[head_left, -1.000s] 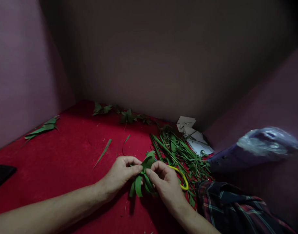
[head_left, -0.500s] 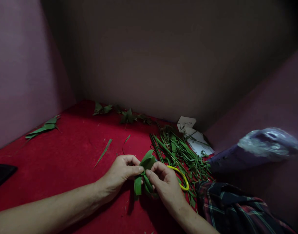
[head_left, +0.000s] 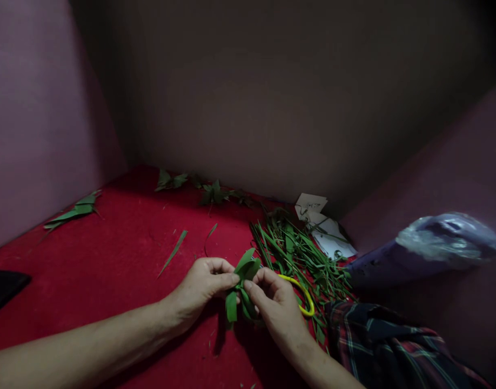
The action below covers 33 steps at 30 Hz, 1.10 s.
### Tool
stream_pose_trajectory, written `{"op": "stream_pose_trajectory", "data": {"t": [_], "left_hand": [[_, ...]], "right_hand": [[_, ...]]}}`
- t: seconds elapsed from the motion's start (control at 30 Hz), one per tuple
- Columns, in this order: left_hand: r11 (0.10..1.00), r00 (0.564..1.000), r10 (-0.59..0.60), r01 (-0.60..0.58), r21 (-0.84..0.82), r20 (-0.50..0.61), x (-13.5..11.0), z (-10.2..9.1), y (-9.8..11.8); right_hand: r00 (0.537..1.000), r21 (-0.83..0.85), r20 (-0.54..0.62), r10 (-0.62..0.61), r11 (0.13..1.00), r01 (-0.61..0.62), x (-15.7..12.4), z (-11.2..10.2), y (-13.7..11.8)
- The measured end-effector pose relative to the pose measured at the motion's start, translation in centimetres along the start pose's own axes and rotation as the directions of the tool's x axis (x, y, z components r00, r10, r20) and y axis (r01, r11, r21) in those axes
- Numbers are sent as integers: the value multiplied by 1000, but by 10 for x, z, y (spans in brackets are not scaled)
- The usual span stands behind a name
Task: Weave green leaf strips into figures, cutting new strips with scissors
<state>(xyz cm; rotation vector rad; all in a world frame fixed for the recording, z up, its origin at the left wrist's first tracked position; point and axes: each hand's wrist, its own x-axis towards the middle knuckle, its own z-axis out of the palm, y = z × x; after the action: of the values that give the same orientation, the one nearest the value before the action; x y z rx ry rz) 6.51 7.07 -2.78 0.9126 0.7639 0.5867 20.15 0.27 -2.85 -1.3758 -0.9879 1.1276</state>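
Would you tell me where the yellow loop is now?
Head view, right of centre: the yellow loop lies beside the right hand, just in front of the leaf pile.

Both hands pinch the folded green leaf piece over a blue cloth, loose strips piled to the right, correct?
No: the head view shows the cloth is red. The left hand and right hand do pinch the folded green leaf piece, with loose strips piled to the right.

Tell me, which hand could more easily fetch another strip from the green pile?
Probably the right hand: the pile of leaf strips lies right beside it; the left hand sits across the folded leaf both hands pinch.
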Motion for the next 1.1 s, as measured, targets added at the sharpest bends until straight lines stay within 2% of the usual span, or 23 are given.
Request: {"op": "stream_pose_trajectory", "data": {"t": [0.33, 0.47, 0.57, 0.8, 1.0, 1.1], "left_hand": [[1000, 1000, 9, -9, 28, 2, -1, 1, -1], [999, 1000, -10, 8, 43, 29, -3, 1, 0], [1000, 998, -15, 13, 27, 55, -3, 2, 1], [1000, 998, 3, -3, -7, 58, -1, 2, -1], [999, 996, 37, -40, 37, 75, -2, 1, -3], [998, 995, 36, -40, 43, 90, -3, 1, -1]], "right_hand": [[999, 95, 48, -18, 995, 13, -1, 3, -7], [998, 132, 46, 34, 990, -40, -2, 2, -7], [997, 131, 24, 77, 988, -80, -3, 0, -5], [998, 94, -35, 44, 995, -40, 0, -4, -3], [995, 188, 31, 94, 977, -98, -3, -1, -7], [996, 189, 29, 88, 978, -92, -2, -2, -6]]}}
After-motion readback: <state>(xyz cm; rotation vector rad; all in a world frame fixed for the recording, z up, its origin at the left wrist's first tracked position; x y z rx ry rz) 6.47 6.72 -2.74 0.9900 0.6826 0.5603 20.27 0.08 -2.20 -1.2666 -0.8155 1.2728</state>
